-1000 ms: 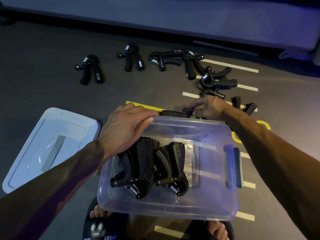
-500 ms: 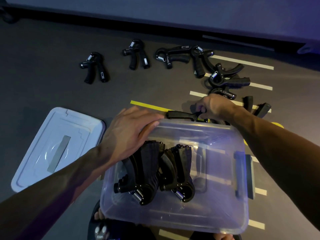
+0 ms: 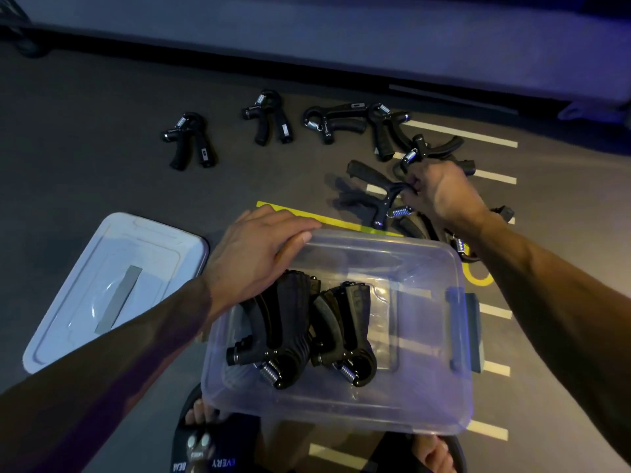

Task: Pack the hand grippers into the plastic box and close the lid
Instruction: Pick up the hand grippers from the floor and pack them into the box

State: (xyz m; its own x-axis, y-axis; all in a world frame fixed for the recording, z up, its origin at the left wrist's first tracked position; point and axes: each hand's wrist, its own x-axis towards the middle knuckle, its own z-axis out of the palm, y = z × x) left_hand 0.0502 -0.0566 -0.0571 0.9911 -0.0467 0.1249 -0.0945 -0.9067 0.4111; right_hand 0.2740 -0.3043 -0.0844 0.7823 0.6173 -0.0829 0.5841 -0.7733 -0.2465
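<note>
A clear plastic box [image 3: 403, 401] sits on the floor in front of me with several black hand grippers [image 3: 286, 332] lying in its left half. My left hand [image 3: 254, 254] rests on the box's far left rim, fingers flat over the edge. My right hand [image 3: 440, 192] is beyond the box, pinching a black hand gripper [image 3: 379, 189] by its top and holding it above the floor, its spring hanging down. More hand grippers [image 3: 266, 116] lie scattered on the floor behind. The white lid [image 3: 112, 288] lies on the floor to the left of the box.
My feet in sandals [image 3: 205, 445] are right under the box's near edge. White and yellow floor markings [image 3: 464, 133] run on the right. A low dark ledge [image 3: 307, 35] runs across the back.
My right hand has lifted a hand gripper from the floor just behind the box and drawn it up and away to the right. My left hand has stayed on the rim.
</note>
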